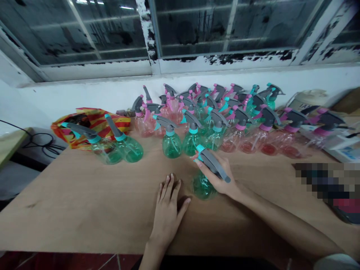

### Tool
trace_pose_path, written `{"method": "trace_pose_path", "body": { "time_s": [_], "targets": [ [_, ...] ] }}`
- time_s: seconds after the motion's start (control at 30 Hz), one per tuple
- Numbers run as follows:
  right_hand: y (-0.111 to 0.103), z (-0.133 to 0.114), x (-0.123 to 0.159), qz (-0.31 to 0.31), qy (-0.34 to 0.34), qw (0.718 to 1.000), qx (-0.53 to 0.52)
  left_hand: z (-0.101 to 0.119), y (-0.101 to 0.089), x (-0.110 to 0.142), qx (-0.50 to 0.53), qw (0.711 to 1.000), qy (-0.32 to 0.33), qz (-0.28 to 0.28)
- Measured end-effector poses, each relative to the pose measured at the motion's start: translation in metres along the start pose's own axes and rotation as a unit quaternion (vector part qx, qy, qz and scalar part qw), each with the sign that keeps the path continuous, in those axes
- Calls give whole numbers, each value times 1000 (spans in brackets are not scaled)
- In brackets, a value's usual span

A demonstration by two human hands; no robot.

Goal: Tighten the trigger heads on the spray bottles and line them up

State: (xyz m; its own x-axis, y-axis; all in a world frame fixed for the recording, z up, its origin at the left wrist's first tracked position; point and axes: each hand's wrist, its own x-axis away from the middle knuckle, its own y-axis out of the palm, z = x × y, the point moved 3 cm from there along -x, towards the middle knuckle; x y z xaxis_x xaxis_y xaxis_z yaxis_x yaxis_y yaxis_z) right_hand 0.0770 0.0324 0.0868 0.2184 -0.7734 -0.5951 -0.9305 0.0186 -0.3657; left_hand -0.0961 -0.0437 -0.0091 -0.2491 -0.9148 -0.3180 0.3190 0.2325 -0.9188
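My right hand (pixel 221 176) is wrapped round the neck of a green spray bottle (pixel 203 187) with a grey and turquoise trigger head. The bottle is close to the tabletop; whether its base touches the wood I cannot tell. To its left, my left hand (pixel 168 204) lies flat on the wooden table (pixel 92 210), fingers stretched out and holding nothing. Just beyond the held bottle stand more green spray bottles (pixel 171 145) with turquoise collars. Two other green bottles (pixel 129 149) stand together further left.
Behind and to the right are several pink spray bottles (pixel 266 140) in a dense group. A red and yellow striped bag (pixel 105 120) lies at the back left. Black cable (pixel 45 140) hangs beside the table. A pale tub (pixel 308 98) stands at the back right, below the window (pixel 194 26).
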Motion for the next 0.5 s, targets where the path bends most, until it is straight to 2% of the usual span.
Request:
{"method": "trace_pose_path", "body": {
  "time_s": [0.5],
  "targets": [
    [7, -7, 1, -53, 9, 998, -9, -1, 2, 2, -1, 1000, 3, 7]
  ]
}}
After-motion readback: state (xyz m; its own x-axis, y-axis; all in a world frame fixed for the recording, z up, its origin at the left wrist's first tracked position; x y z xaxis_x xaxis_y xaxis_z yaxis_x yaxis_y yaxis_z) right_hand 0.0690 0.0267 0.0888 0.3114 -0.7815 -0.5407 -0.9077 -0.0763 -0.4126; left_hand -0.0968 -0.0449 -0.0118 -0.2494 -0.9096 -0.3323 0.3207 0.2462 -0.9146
